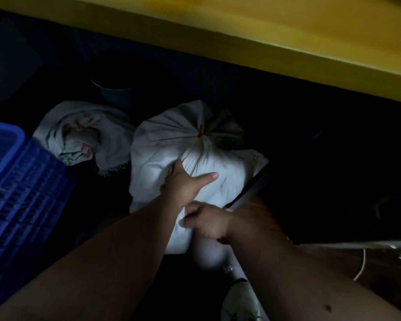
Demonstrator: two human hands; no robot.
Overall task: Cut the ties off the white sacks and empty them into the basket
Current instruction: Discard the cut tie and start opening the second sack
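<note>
1. A yellow table [287, 31] edge runs slantwise across the top of the view; below it everything lies in deep shadow.
2. A blue slatted basket [21, 181] stands at the left edge, its rim near the top left corner of the smaller sack. What is inside it cannot be made out.
3. The large white sack [208, 156] lies in the middle, full and rounded, its neck gathered tight at the top under a red tie [200, 131].
4. A second white sack [79, 133] lies just to its left, slumped, with faded red and green print on it; the print is too dim and creased to read.
5. The left hand [185, 181] presses on the front of the large sack, thumb stretched out to the right, the other fingers dug into the cloth, so whether its grip has closed cannot be told.
6. The right hand [208, 222] pinches a fold of the same sack lower down, its grip clamped on the cloth.
7. A dark cup [116, 93] stands behind the sacks, barely visible.
</note>
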